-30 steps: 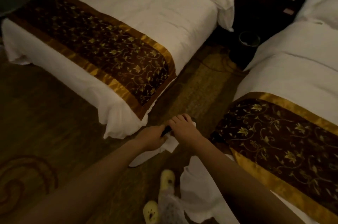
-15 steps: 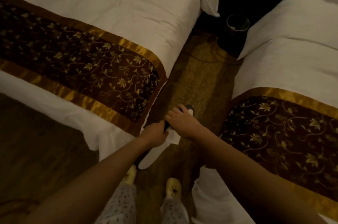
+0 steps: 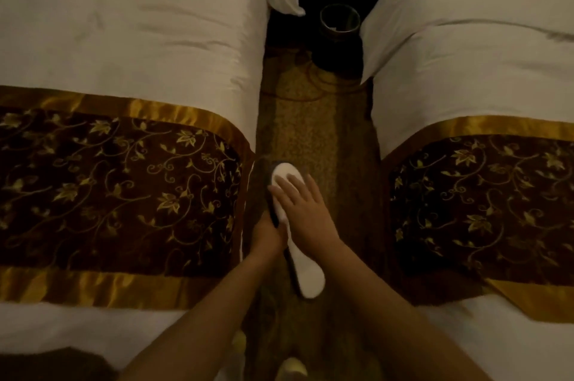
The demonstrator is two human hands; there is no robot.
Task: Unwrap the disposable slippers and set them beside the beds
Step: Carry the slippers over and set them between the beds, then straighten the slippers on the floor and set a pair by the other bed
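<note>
Down in the aisle now, lower centre of the frame, and both hands are on the white disposable slippers with the dark soles (image 3: 306, 268), which look stacked as 1 flat pair lying along the patterned gold-brown carpet (image 3: 313, 132). The right hand (image 3: 306, 209) is spread flat, fingers fanned, pressing on the upper end of the white slipper, while the left hand (image 3: 267, 234) is curled against the dark left edge, gripping it as far as I can tell, though its fingertips are hidden. The pair sits just beside the left bed with white sheets and a brown-and-gold floral runner (image 3: 124, 188), and well apart from the matching right bed (image 3: 472, 194). No wrapper shows on them, so the unwrapping looks done for this pair. What's left, I'd judge: separate the 2 slippers, lay them side by side, and give the other bed its own, since nothing lies by it yet. At the top centre a dark round waste bin (image 3: 338, 26) stands between the bedheads.
</note>
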